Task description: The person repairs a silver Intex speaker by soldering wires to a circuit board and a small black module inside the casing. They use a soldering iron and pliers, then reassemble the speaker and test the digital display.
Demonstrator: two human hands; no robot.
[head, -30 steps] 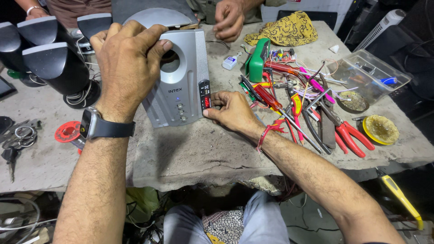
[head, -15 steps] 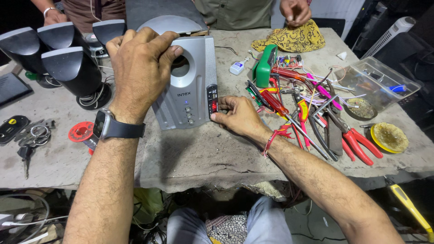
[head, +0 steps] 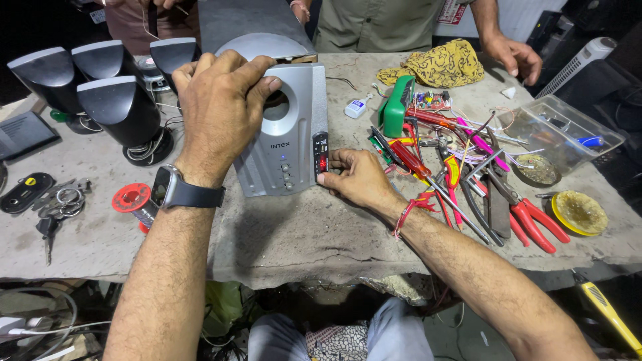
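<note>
A silver-grey speaker cabinet (head: pixel 289 144) lies on its back on the concrete bench, its round port facing up. My left hand (head: pixel 221 110) grips its top left edge, fingers curled over the port; a dark watch is on that wrist. My right hand (head: pixel 354 177) rests against the cabinet's right side, fingertips pinching a small black display panel (head: pixel 321 155) with red lit digits.
Several black satellite speakers (head: pixel 114 107) stand at the left. Screwdrivers, pliers (head: pixel 528 217) and cutters lie at the right beside a green tester (head: pixel 396 107) and a clear plastic box (head: pixel 562 134). A red solder spool (head: pixel 132 198) and keys (head: pixel 57 207) lie left. Other people's hands (head: pixel 515 57) are at the far edge.
The view has shifted slightly. Both hands stay on the cabinet; my right hand's fingers have settled on the black display panel.
</note>
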